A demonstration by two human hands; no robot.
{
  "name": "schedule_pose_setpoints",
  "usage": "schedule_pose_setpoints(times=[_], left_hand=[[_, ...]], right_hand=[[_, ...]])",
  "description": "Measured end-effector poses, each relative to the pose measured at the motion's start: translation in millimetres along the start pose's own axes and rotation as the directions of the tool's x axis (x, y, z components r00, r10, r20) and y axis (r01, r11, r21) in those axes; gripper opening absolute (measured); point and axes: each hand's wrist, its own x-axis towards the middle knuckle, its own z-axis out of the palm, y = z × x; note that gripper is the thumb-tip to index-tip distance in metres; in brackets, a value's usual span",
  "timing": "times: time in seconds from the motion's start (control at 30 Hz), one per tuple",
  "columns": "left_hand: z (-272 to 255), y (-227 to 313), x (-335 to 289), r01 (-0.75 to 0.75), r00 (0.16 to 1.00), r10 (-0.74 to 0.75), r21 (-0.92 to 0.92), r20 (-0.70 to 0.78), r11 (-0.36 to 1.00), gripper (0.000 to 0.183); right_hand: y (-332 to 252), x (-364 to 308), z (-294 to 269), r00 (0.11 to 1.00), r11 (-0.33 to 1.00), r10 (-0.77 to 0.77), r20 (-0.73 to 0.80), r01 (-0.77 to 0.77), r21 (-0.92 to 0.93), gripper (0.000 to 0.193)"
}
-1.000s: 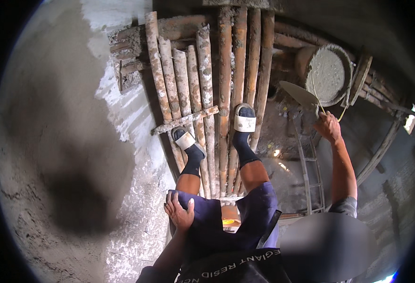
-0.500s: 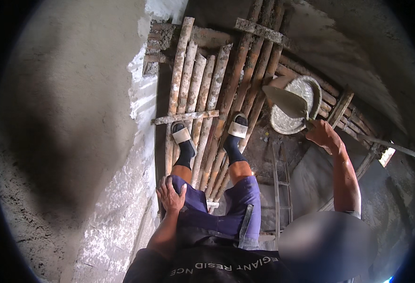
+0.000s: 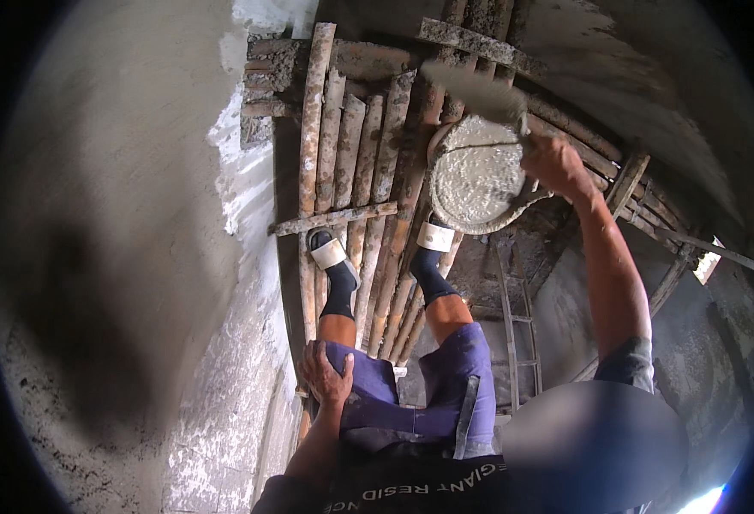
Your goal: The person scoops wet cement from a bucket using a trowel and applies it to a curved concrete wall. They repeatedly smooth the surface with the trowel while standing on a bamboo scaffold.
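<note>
My right hand (image 3: 557,167) is closed round the handle of a pointed trowel (image 3: 473,89), whose grey blade is smeared with motion. Below the blade is a round pan (image 3: 473,228) filled with wet, pale grey mortar (image 3: 480,176). Its rim comes close to my right hand; whether my fingers also touch it, I cannot tell. My left hand (image 3: 326,377) lies on my left knee with fingers loosely spread, holding nothing. My feet in dark socks and pale-strapped sandals (image 3: 329,253) stand on a platform of wooden poles (image 3: 368,154).
A thin crossbar (image 3: 334,218) lies over the poles by my feet. On the left rises a grey plastered wall (image 3: 120,171), patchy white along its edge. A ladder (image 3: 518,334) drops through a gap at the right. More poles and braces (image 3: 630,188) run along the right side.
The pan of mortar has shifted left and looks larger. The trowel has swung up and left with my right hand, off the mortar. My left hand stays on my knee.
</note>
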Motion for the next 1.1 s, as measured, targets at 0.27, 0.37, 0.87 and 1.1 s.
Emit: schedule_pose_setpoints(times=[0.27, 0.37, 0.87, 1.1], left_hand=[[-1.9, -6.4, 7.3, -0.067, 0.998, 0.067, 0.041, -0.001, 0.997, 0.064], [-6.1, -6.0, 10.1, -0.092, 0.995, 0.093, 0.048, -0.021, 0.995, 0.062], [-6.4, -27.8, 16.4, -0.314, 0.947, 0.321, 0.139, -0.03, 0.939, 0.062], [-6.2, -30.7, 17.8, -0.357, 0.928, 0.371, 0.233, -0.019, 0.905, 0.061]], right_hand=[[-4.8, -9.1, 10.1, 0.826, 0.935, 0.278, -0.49, -0.115, 0.337, 0.023], [-38.3, -93.5, 22.1, 0.76, 0.572, 0.645, -0.083, -0.408, 0.711, 0.017], [-106.3, -48.1, 192.7, 0.614, -0.117, 0.565, 0.551, -0.602, 0.79, 0.026], [-129.9, -129.1, 131.5, 0.668, 0.533, 0.739, -0.093, -0.494, 0.687, 0.023]])
